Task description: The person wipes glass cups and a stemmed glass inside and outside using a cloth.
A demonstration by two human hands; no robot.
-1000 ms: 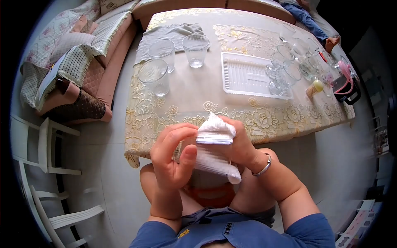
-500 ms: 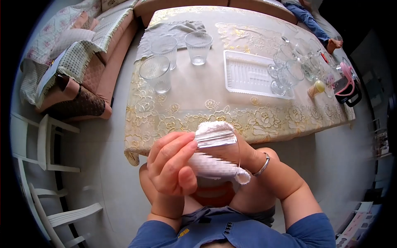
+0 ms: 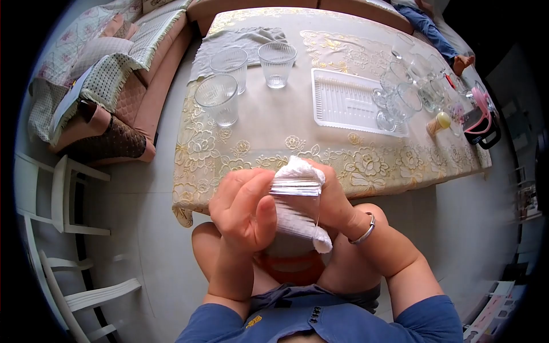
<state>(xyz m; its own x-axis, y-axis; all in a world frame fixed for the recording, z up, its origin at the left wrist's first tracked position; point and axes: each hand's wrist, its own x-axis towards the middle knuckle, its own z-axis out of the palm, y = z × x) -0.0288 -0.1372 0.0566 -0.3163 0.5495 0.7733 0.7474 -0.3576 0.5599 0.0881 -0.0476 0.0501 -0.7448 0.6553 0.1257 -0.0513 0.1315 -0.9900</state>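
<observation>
A clear ribbed glass point(image 3: 295, 187) lies sideways between my hands over my lap. My left hand point(image 3: 243, 208) holds its left end with the fingertips, the thumb bent in front. A white cloth point(image 3: 300, 167) covers the glass's upper edge and also shows through its side, with one end hanging out at the lower right. My right hand point(image 3: 334, 197) is at the glass's open end, wrapped in or pressed against the cloth; its fingertips are hidden. A silver bangle circles the right wrist.
Several ribbed glasses point(image 3: 277, 63) stand at the table's left, beside a grey cloth point(image 3: 220, 43). A white plastic tray point(image 3: 337, 103) and several stemmed glasses point(image 3: 403, 100) are at the right. White chairs point(image 3: 60, 197) stand at the left; a person's leg point(image 3: 432, 28) shows at the upper right.
The glass and cloth first swung right and tilted, then came back left. My left hand's fingers have shifted on the glass, and the cloth again bulges above its edge.
</observation>
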